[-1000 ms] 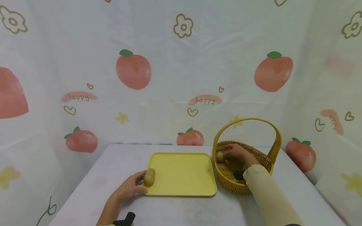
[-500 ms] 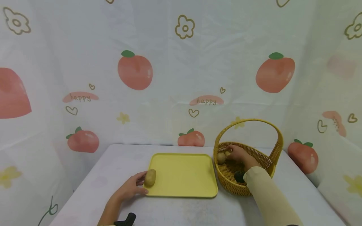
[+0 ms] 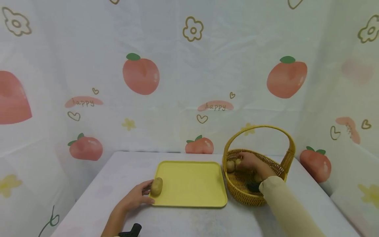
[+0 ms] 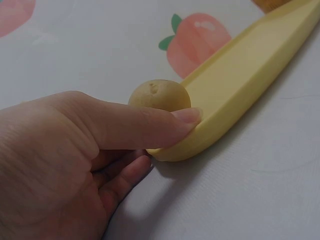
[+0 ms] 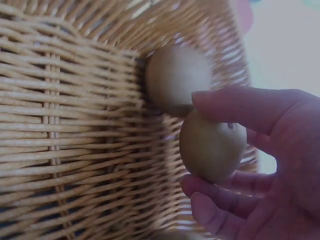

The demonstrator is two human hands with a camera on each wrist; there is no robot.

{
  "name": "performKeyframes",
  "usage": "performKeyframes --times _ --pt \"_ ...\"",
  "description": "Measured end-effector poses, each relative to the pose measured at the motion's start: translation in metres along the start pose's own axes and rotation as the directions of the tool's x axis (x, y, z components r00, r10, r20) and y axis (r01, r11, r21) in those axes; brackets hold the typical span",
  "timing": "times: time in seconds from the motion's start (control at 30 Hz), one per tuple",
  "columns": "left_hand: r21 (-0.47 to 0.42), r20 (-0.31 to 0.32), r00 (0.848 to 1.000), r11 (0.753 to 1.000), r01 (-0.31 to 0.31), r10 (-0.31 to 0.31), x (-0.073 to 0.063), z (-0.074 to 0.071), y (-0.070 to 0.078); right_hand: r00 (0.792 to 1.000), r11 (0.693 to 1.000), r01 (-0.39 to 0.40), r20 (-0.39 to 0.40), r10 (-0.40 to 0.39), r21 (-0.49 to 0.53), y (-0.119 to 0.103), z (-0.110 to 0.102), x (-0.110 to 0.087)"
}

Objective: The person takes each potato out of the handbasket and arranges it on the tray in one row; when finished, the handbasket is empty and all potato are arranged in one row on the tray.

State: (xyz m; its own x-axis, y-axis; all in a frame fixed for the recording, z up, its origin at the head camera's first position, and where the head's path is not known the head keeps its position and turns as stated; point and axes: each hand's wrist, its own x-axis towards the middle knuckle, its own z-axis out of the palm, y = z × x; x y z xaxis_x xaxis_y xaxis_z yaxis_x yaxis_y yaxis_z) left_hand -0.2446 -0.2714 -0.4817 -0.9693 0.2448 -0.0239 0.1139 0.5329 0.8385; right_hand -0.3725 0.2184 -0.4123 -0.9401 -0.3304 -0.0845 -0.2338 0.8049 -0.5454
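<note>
Potato is pinched by the right hand inside the wicker basket. The left hand grips the yellow tray at its corner.

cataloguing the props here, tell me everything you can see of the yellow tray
The yellow tray is a shallow plastic-looking rectangle with rounded corners and a low raised rim. It lies right side up on the white table, left of the wicker basket. The left hand holds its left end, where a potato sits.

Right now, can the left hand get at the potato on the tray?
Probably yes: the left hand is at the left edge of the tray, close beside the potato, nothing blocking between.
</note>
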Motion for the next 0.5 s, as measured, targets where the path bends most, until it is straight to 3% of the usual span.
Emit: performKeyframes --times 0.23,0.5 --pt "-0.001 0.013 1.000 1.000 -0.021 0.021 -0.001 -0.001 -0.001 0.999 0.998 0.042 0.005 -0.042 0.056 -0.021 -0.009 -0.024" --pt "-0.002 0.000 1.000 1.000 0.002 -0.002 0.001 0.000 -0.002 0.987 0.994 0.109 -0.117 -0.107 0.007 -0.033 -0.011 -0.055"
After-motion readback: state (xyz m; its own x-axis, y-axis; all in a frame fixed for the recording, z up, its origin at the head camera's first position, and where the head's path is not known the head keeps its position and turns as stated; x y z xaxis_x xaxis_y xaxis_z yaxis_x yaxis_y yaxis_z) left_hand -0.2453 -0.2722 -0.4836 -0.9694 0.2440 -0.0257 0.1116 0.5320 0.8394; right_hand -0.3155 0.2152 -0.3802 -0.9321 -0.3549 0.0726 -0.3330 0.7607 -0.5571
